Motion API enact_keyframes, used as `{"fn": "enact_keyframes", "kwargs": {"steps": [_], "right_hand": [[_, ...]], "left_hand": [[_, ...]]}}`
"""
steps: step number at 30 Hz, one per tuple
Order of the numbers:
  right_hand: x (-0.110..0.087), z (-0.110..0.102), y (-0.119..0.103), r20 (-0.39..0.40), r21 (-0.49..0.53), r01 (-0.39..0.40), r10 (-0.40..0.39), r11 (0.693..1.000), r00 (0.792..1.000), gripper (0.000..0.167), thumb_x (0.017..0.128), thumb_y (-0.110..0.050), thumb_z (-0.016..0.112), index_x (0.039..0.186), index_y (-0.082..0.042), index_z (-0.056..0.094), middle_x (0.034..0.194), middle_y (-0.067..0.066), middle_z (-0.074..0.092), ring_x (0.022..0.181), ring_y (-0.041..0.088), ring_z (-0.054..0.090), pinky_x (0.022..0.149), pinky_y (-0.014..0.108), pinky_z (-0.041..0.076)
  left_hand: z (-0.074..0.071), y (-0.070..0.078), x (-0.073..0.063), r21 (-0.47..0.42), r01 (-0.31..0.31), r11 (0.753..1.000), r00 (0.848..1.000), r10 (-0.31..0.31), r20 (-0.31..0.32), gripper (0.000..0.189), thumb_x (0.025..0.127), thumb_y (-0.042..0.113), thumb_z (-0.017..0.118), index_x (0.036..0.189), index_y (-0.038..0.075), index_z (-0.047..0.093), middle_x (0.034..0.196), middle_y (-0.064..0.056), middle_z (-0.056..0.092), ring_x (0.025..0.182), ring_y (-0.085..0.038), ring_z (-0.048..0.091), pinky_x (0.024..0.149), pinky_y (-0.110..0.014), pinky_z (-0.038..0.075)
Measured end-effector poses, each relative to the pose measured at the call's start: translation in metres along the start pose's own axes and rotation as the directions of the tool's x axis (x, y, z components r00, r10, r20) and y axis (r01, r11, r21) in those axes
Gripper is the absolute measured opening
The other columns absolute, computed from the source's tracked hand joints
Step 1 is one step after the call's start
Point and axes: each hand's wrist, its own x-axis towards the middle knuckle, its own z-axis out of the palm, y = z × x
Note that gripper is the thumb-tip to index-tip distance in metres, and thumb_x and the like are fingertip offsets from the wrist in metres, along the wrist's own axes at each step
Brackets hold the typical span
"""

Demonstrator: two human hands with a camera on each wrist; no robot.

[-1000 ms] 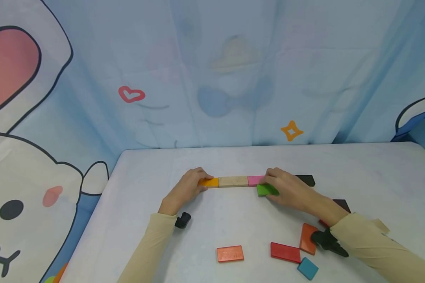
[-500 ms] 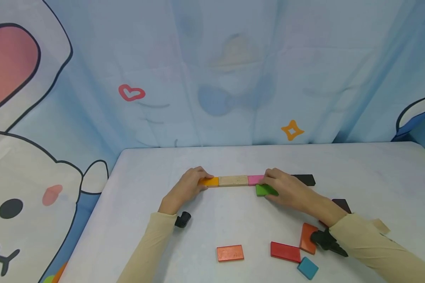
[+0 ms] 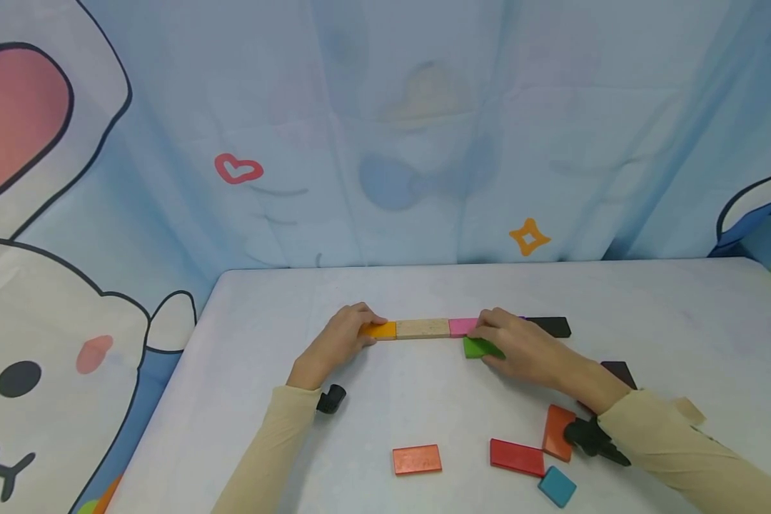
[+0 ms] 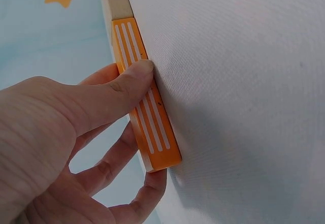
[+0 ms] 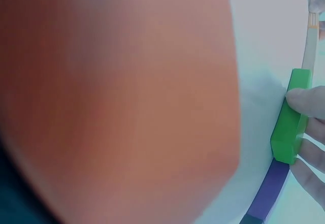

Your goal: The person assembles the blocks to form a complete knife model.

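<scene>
A row of small blocks lies across the white table. At its left end my left hand (image 3: 337, 339) pinches a yellow-orange block (image 4: 158, 132) with white stripes, thumb on one face. Beyond it run a plain wooden block (image 3: 422, 329), a pink block (image 3: 460, 328), a purple block (image 5: 269, 188) mostly behind my right hand, and a black block (image 3: 552, 327). My right hand (image 3: 520, 343) grips a green block (image 5: 287, 132) between thumb and fingers. In the head view the green block sits just in front of the pink one; whether it touches the row I cannot tell.
Nearer on the table (image 3: 263, 307) lie an orange block (image 3: 417, 460), a red block (image 3: 517, 457), a teal block (image 3: 557, 487) and another orange block (image 3: 557, 432). By my right forearm are a black block (image 3: 619, 372) and a pale wooden piece (image 3: 689, 410). A curtain (image 3: 360, 143) hangs behind.
My right hand has shifted very slightly left and nearer with the green block. A sliver of purple now shows beside the black block. The left hand stays in place.
</scene>
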Motion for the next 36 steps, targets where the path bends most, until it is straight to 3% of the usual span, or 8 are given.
{"fn": "enact_keyframes", "kwargs": {"steps": [36], "right_hand": [[0.0043, -0.0001, -0.0039, -0.021, -0.021, 0.004, -0.004, 1.0, 1.0, 0.04, 0.074, -0.004, 0.095, 0.11, 0.002, 0.077, 0.105, 0.012, 0.066, 0.096, 0.025, 0.065, 0.083, 0.038, 0.063]], "left_hand": [[0.0003, 0.0008, -0.0013, -0.026, 0.005, 1.0, 1.0, -0.006, -0.014, 0.038, 0.093, 0.002, 0.078, 0.13, 0.004, 0.072, 0.122, -0.009, 0.067, 0.117, -0.03, 0.06, 0.11, -0.043, 0.049]]}}
